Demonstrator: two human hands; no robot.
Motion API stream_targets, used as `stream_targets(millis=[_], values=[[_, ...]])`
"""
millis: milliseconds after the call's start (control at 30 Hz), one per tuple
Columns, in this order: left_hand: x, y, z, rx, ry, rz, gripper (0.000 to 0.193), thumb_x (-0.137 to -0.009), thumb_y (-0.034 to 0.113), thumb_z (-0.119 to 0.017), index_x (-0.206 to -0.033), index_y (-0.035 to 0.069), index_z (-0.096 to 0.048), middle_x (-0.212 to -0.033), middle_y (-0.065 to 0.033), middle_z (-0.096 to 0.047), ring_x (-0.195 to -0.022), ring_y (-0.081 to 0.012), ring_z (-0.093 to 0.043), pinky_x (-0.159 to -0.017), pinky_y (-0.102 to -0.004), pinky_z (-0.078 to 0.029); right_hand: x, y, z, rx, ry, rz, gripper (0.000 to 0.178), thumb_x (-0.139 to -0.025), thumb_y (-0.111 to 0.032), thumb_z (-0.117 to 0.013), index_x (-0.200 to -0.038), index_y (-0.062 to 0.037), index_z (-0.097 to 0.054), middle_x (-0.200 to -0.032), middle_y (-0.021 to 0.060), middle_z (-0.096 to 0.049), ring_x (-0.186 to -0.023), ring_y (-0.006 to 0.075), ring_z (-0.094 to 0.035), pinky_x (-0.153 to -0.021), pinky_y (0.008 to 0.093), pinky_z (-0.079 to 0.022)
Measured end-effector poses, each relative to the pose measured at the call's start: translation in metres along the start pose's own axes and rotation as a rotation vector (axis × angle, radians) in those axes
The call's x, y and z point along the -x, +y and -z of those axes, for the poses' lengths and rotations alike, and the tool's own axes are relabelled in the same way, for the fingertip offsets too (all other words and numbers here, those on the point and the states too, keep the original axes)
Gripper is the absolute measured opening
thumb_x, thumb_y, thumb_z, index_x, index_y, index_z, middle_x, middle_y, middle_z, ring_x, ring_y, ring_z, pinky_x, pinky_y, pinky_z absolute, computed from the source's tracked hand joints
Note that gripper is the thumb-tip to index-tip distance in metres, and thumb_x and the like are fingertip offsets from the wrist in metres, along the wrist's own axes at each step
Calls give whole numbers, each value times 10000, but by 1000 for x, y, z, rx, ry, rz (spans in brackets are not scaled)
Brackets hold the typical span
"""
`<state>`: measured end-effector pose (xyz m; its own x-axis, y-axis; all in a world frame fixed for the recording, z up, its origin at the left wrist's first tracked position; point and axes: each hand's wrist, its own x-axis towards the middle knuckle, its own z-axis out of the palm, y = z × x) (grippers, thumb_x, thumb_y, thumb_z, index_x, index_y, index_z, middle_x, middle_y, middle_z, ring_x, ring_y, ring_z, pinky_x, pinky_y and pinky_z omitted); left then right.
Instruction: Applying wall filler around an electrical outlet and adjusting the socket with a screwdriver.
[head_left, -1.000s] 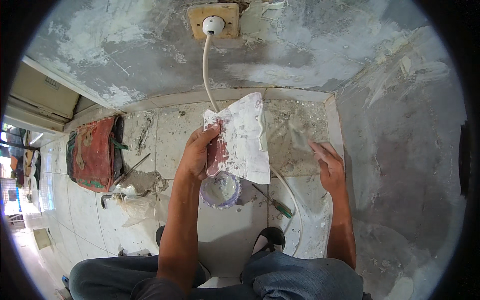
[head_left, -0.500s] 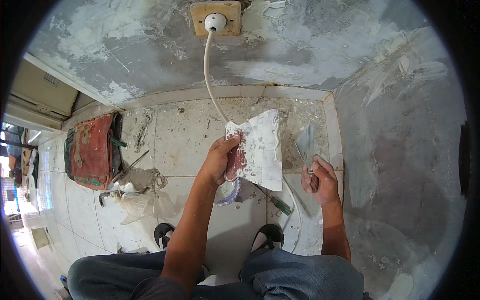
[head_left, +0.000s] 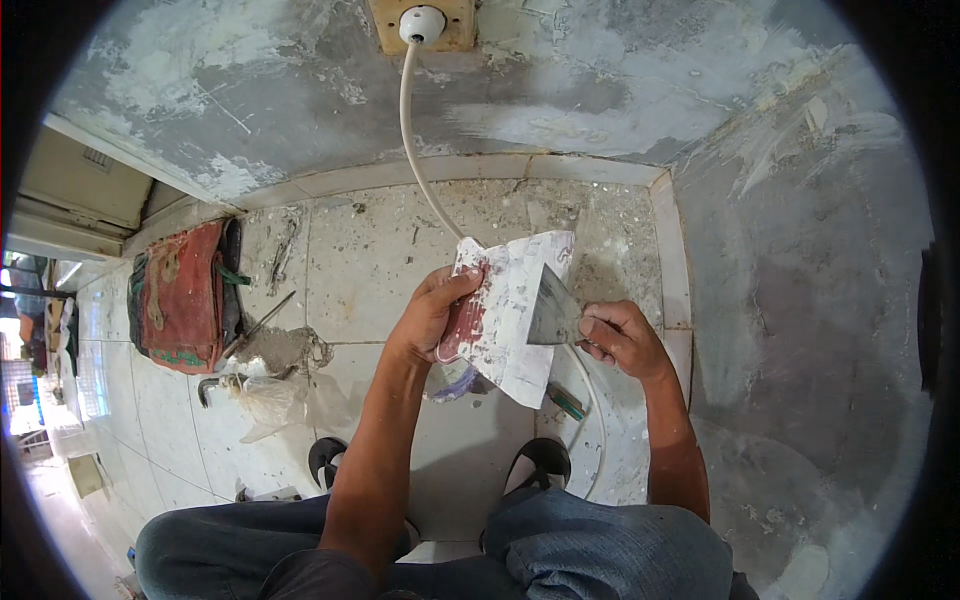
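Observation:
My left hand [head_left: 435, 310] is closed round the reddish grip edge of a wide plastering spreader [head_left: 505, 325], its white blade smeared with filler. In my right hand [head_left: 625, 338] is a putty knife [head_left: 552, 312] with a grey metal blade, pinched near the blade's narrow end. The knife's blade lies against the spreader's face, by its right edge. Its handle is mostly hidden by my fingers. Behind and below the spreader, a purple-rimmed container [head_left: 455, 384] shows in part on the floor.
A white cable [head_left: 415, 160] runs from a wall socket [head_left: 422, 25] down behind the spreader. At left lie a red bag [head_left: 185, 295], a rod-like tool, a heap of grey powder [head_left: 285, 350] and a plastic bag [head_left: 275, 405]. A green-handled tool [head_left: 566, 402] lies right of centre. Plastered walls [head_left: 800, 300] meet at right.
My right hand has brought the putty knife left onto the spreader's face. The spreader has tilted slightly, and the ridge of filler along its right edge no longer shows.

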<state>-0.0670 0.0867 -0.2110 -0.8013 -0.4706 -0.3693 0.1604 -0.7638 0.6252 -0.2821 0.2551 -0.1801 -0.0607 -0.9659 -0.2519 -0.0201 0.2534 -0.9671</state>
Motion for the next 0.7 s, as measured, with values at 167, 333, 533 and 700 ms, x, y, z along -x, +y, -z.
stream_targets(millis=[167, 333, 533, 700], values=[[-1, 7, 6, -110, -16, 16, 198, -929, 175, -566, -949, -17, -610, -805, -72, -663, -628, -112, -639, -568, -253, -537, 9, 16, 5, 49, 19, -96, 328, -918, -244, -558, -673, -27, -548, -571, -6, -473, -508, 77, -411, -476, 253, -319], [-3, 6, 4, -194, 42, 15, 199, -932, 180, -563, -950, -13, -611, -785, -56, -653, -580, -101, -611, -539, -250, -521, 27, 41, 18, 52, 90, -146, 314, -929, -237, -555, -706, -16, -572, -584, -5, -483, -504, 71, -410, -464, 244, -324], [-1, 22, -1, -159, 69, -49, 183, -927, 196, -577, -930, 16, -610, -751, -32, -630, -544, -93, -580, -515, -249, -505, 58, 56, 17, 38, 299, -266, 312, -947, -234, -545, -721, -19, -560, -587, -15, -464, -512, 67, -400, -474, 241, -322], [0, 23, -5, -199, 165, -115, 175, -927, 214, -574, -895, 43, -598, -697, -17, -603, -529, -90, -564, -487, -248, -492, 67, 29, 1, -57, 457, -144, 290, -964, -268, -539, -855, -5, -598, -625, -10, -486, -529, 57, -406, -476, 221, -327]])
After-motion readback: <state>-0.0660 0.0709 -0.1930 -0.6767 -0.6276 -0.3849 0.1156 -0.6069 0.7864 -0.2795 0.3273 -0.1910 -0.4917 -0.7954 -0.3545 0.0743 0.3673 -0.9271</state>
